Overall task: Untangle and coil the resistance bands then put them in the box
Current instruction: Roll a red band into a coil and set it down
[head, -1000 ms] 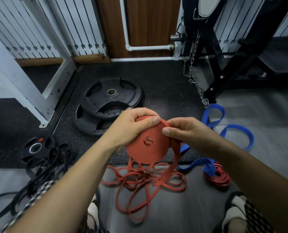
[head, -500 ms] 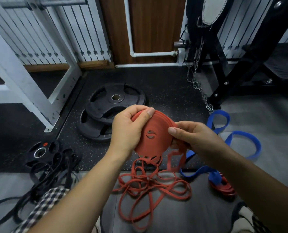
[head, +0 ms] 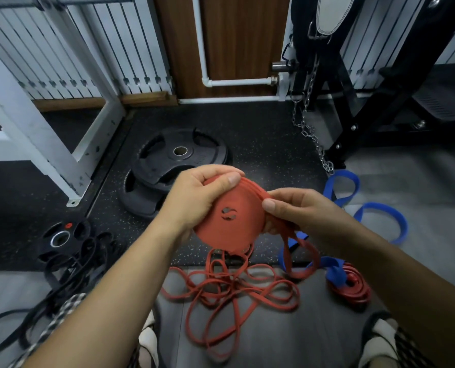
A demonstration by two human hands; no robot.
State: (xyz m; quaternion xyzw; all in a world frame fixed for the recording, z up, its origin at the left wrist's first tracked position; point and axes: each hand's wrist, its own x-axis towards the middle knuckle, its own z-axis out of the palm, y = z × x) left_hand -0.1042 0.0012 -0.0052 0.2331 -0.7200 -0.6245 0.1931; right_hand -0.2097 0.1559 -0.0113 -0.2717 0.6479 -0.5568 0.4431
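Note:
An orange resistance band is wound into a flat round coil (head: pixel 234 221) held up in front of me. My left hand (head: pixel 194 200) grips the coil's left side, thumb across its top edge. My right hand (head: pixel 298 211) pinches the coil's right edge, where the loose tail hangs down. That tail runs to a tangled heap of orange band (head: pixel 231 293) on the floor below. A blue band (head: pixel 375 208) lies looped on the floor to the right. A small red coiled band (head: pixel 351 288) sits beside it. Black bands (head: pixel 69 277) lie tangled at the left. No box is in view.
Two stacked black weight plates (head: pixel 173 166) lie on the rubber mat behind my hands. A smaller black plate (head: pixel 61 237) sits at the left under the black bands. A white rack frame (head: pixel 35 134) stands at the left, a black machine with a hanging chain (head: pixel 311 134) at the right.
The coil has turned a little between my hands, and my right hand has slid down its right edge. The camera tilted slightly downward.

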